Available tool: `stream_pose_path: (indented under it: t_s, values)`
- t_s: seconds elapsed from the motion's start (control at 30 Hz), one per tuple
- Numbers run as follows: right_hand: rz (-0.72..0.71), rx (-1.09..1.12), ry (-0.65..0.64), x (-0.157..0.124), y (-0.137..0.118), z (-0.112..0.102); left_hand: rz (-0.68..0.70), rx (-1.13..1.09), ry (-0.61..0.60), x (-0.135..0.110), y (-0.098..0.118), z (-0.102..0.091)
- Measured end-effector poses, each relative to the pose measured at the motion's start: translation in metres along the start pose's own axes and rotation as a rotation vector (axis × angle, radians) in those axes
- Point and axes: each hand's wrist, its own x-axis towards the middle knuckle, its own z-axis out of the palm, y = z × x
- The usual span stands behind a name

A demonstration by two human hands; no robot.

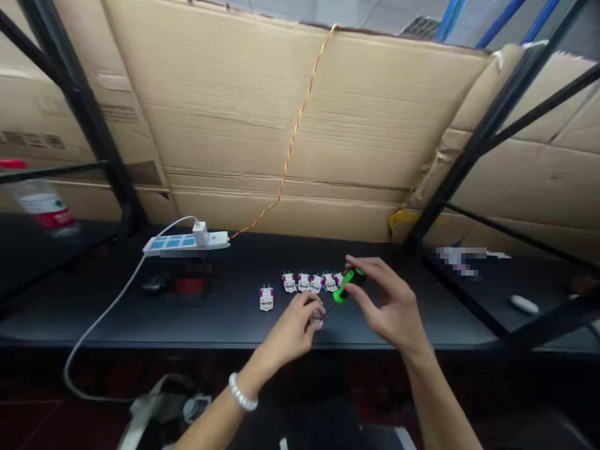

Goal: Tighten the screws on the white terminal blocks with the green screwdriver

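Observation:
My right hand (387,300) grips a screwdriver with a green and black handle (347,285), its thin shaft slanting down-left. The tip meets a small white part (317,318) that my left hand (296,325) pinches on the black table (225,319). A pearl bracelet (242,392) circles my left wrist. Just behind the hands lies a row of several small white and magenta parts (309,282). One more such part (266,298) lies apart to the left.
A white power strip (185,242) with a plugged-in charger and white cable lies at the back left. A red-yellow twisted wire (295,128) runs up the cardboard wall. Black frame bars stand left and right. A bottle (41,203) is far left.

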Motion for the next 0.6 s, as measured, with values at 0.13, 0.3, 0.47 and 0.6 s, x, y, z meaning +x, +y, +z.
stream_pose_path:
  t_s: [0.13, 0.3, 0.47, 0.6]
  values:
    - [-0.027, -0.095, 0.011, 0.0048, -0.0034, 0.0025, 0.001, 0.002, 0.001, -0.0002, -0.0001, 0.0001]
    - [-0.004, -0.026, -0.106, 0.0097, -0.0038, 0.0028, 0.012, -0.006, 0.003, -0.0001, -0.0014, 0.0008]
    - [-0.021, -0.172, -0.02, 0.0103, -0.0032, 0.0037, 0.004, 0.002, 0.009, -0.0002, -0.0012, 0.0016]
    - [0.003, -0.018, -0.098, 0.0098, -0.0026, 0.0052, 0.014, 0.007, 0.009, 0.0001, 0.0, 0.0008]
